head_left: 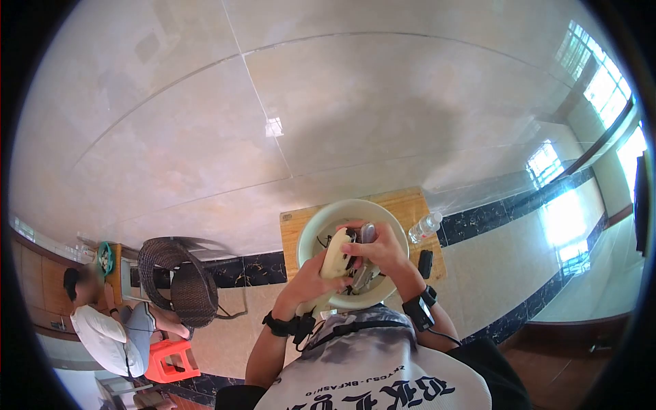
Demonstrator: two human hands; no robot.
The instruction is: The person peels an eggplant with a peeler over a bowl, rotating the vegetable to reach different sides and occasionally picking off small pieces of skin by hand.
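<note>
Above a large cream basin (309, 232), my left hand (307, 279) is wrapped round a pale yellow, elongated object (337, 254) with a dark patch along its side. My right hand (386, 253) is closed at the object's right side, its fingers round a grey, rounded piece (368, 233) that I cannot name. Whether the grey piece is joined to the pale object cannot be made out. Inside the basin lie dark and greyish bits, partly hidden by my hands. The basin stands on a wooden table (294, 222).
A clear bottle (425, 227) and a black object (426, 264) are right of the basin. At left, a person (102, 328) sits near a wicker chair (193, 294), an orange stool (171, 360) and a green basket (105, 258). A wall rises beyond the table.
</note>
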